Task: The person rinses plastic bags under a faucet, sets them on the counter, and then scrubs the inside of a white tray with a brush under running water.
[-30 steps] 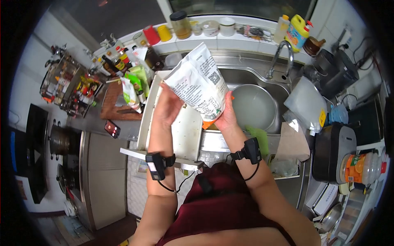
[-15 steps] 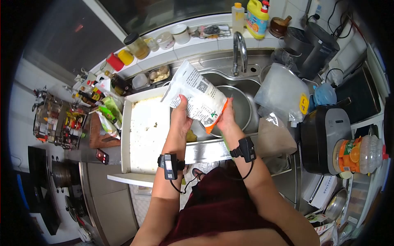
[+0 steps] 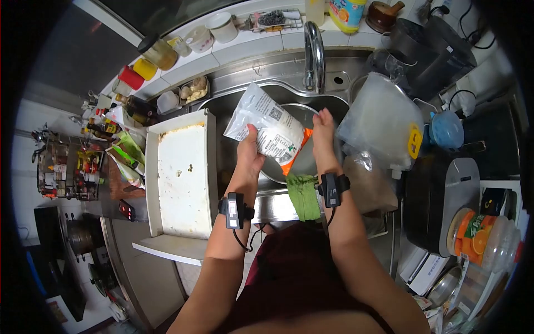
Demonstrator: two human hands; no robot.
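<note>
My left hand grips the lower left of a white plastic bag with printed text, a square code and an orange edge. Its thumb lies across the front; the fingers behind are hidden. The bag is tilted above the sink and a round metal basin. Just right of the orange corner is my right hand, off the bag, its fingers loosely stretched upward. A green cloth drapes over the sink's front edge, beside my right wrist.
A stained white drawer-like tray stands left of the sink. The faucet rises behind it. At right are a clear plastic pouch and a dark appliance. Jars line the back ledge.
My right hand has let go of the bag and moved slightly right; my left hand still holds it. The green cloth shows more fully. The view has shifted closer to the sink.
</note>
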